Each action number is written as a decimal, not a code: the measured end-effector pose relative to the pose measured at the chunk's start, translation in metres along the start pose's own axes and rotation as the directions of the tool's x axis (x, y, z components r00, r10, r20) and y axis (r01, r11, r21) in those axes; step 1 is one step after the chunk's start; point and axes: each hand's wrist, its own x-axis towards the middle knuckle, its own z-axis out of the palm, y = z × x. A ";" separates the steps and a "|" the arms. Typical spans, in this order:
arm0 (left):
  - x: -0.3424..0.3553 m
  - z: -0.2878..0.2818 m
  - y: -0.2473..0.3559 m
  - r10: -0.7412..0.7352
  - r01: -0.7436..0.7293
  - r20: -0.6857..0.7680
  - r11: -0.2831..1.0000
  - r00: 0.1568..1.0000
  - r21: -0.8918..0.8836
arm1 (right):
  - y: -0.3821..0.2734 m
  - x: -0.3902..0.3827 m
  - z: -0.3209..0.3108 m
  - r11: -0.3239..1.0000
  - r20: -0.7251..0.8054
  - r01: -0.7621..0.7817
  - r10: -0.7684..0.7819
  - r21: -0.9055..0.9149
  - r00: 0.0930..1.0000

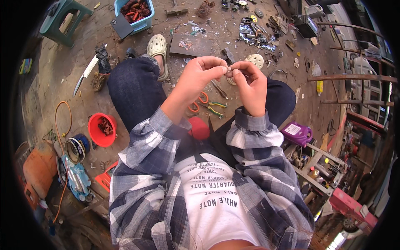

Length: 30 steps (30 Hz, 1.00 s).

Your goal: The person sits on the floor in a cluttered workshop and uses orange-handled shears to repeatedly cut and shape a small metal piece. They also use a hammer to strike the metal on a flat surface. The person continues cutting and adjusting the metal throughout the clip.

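Note:
My left hand [199, 77] and my right hand [252, 85] meet in front of me above the ground, fingertips almost touching. Both are closed in a pinch around a tiny pale piece [229, 69], too small and covered to name. Beneath them, between my legs, lie orange-handled scissors [203, 98] and pliers [217, 109] with green and yellow grips. Just beyond my fingers, a hammer head [228, 55] rests on the ground by a flat dark plate [189, 45] strewn with small scraps.
A blue basin [146, 23] of reddish-brown pieces stands ahead, near a green stool [66, 23]. On the left are a knife [86, 71] and a red bucket [103, 143]. Metal parts [256, 35] lie far right; a purple jug [296, 133] stands by a metal frame [323, 166].

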 end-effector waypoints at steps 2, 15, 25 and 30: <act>0.000 0.000 0.001 0.012 -0.012 -0.011 0.999 1.000 0.034 | 0.000 0.000 -0.003 0.999 0.042 -0.040 0.039 0.022 0.998; -0.003 0.004 0.005 0.036 -0.030 -0.038 0.991 0.999 0.132 | -0.005 0.001 -0.005 0.996 0.064 -0.088 0.087 0.004 0.994; -0.002 -0.003 -0.002 -0.146 0.150 0.034 0.971 0.989 -0.188 | -0.005 -0.003 -0.001 0.930 0.071 0.109 -0.090 -0.352 0.993; 0.001 -0.006 -0.007 -0.175 0.203 0.115 0.924 0.978 -0.323 | -0.003 -0.001 -0.003 0.945 0.110 0.136 -0.107 -0.299 0.988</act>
